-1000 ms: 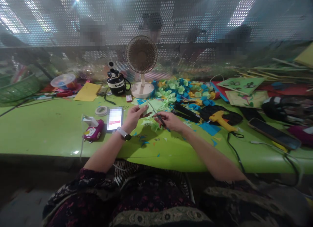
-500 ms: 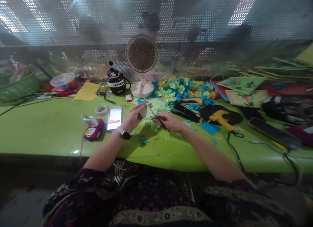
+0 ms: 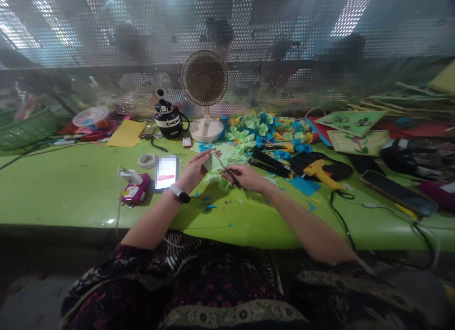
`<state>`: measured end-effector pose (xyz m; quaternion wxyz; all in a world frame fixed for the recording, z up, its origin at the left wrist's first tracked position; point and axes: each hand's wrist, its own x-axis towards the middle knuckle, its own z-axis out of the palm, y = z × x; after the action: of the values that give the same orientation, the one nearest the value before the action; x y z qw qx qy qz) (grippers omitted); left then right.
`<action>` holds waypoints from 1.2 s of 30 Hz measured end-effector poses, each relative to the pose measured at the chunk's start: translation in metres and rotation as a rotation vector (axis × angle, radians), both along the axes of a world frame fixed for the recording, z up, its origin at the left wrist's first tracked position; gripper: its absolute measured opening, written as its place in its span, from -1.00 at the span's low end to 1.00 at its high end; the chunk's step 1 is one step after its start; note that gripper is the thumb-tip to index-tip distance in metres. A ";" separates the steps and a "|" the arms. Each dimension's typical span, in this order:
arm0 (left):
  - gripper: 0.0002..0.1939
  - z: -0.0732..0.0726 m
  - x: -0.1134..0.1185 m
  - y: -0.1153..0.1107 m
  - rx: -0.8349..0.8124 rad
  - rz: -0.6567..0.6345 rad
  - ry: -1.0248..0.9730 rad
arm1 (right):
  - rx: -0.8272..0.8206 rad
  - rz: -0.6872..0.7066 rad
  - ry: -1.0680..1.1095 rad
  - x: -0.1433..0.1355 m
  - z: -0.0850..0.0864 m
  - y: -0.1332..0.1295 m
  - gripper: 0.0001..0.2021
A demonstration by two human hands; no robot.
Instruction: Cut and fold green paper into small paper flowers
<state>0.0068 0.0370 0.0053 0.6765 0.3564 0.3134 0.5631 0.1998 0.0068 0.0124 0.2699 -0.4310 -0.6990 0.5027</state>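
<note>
My right hand [image 3: 243, 177] is closed around a pair of scissors [image 3: 223, 166]. Their thin blades slant up and left toward my left fingers, and the grip is partly hidden in my palm. On the left, my left hand [image 3: 195, 171] pinches a piece of pale green paper [image 3: 215, 164] beside the blade tips. Cut green paper scraps [image 3: 217, 179] lie under the scissors between both hands. Just beyond is a heap of green, blue and yellow paper flowers [image 3: 261, 128]. A black stapler [image 3: 270, 163] lies to the right of my right hand.
A phone with a lit screen [image 3: 166, 172], a tape roll [image 3: 146, 160] and a purple device [image 3: 136, 190] sit left of my left arm. A fan [image 3: 206, 130] and a dark flask [image 3: 168, 122] stand behind. Rightward lie a yellow glue gun [image 3: 323, 173] and a dark phone [image 3: 398, 193].
The scissors and my right hand have shifted very slightly left. My left hand keeps nearly the same place, and the things on the table look unchanged.
</note>
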 end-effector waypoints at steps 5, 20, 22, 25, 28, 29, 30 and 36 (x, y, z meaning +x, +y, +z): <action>-0.76 -0.001 -0.002 0.001 -0.005 -0.014 0.010 | 0.010 0.008 -0.006 0.001 -0.003 0.001 -0.55; -0.76 -0.002 -0.011 0.008 -0.023 0.053 0.081 | -0.011 -0.043 0.058 0.002 -0.009 0.009 -0.53; -0.76 -0.001 -0.017 0.011 -0.037 0.067 0.147 | -0.014 -0.060 0.070 0.003 -0.008 0.010 -0.51; -0.76 -0.003 -0.025 0.017 -0.024 0.115 0.332 | -0.009 -0.084 0.061 0.004 -0.005 0.011 -0.50; -0.81 -0.007 -0.032 0.022 0.091 0.174 0.678 | 0.005 -0.099 0.051 0.005 -0.004 0.011 -0.50; -0.83 -0.008 -0.033 0.023 0.155 0.201 0.804 | 0.007 -0.100 0.047 0.005 -0.003 0.011 -0.50; -0.84 -0.008 -0.034 0.024 0.234 0.246 0.906 | 0.007 -0.100 0.044 0.005 -0.002 0.010 -0.50; -0.75 -0.008 -0.021 0.012 0.657 0.245 0.962 | 0.026 -0.066 0.031 0.005 0.000 0.006 -0.50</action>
<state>-0.0143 0.0491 -0.0027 0.2430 0.7236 0.4328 0.4797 0.2045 0.0131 0.0128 0.3026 -0.4426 -0.6865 0.4911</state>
